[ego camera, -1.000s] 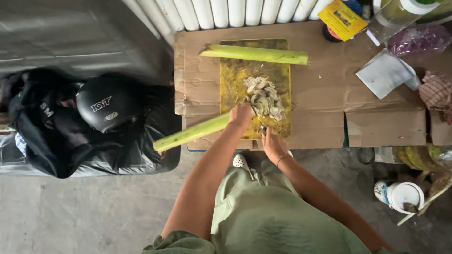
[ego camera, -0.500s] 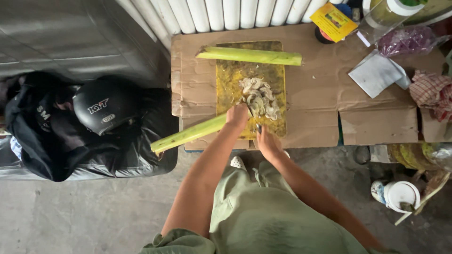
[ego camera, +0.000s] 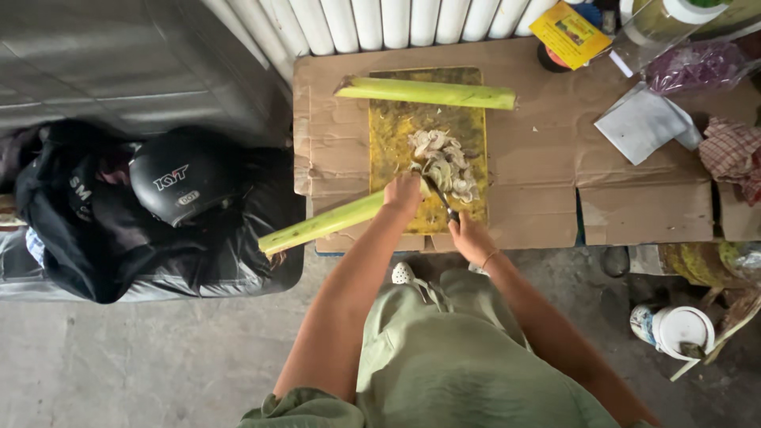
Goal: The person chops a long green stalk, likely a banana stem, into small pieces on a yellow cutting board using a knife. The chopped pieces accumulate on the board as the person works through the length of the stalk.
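My left hand (ego camera: pixel 404 192) grips a long pale green stalk (ego camera: pixel 321 225) that sticks out past the table's left edge, its cut end on the yellow cutting board (ego camera: pixel 396 127). My right hand (ego camera: pixel 469 238) holds a knife (ego camera: pixel 437 198) with a dark handle, the blade pointing at the stalk's cut end. A pile of pale cut slices (ego camera: pixel 444 162) lies on the board just beyond the blade. A second green stalk (ego camera: pixel 424 93) rests across the board's far end.
Cardboard (ego camera: pixel 642 206) covers the table. On its right lie a white paper (ego camera: pixel 642 123), a yellow packet (ego camera: pixel 569 33), a plastic bag (ego camera: pixel 697 67) and a checked cloth (ego camera: pixel 733 150). A black helmet (ego camera: pixel 184 176) sits on dark bags at left. A white cup (ego camera: pixel 678 329) stands on the floor.
The view has shifted slightly. Both hands stay at the board's near edge, the left on the stalk, the right with the knife; the slicing continues with little visible movement.
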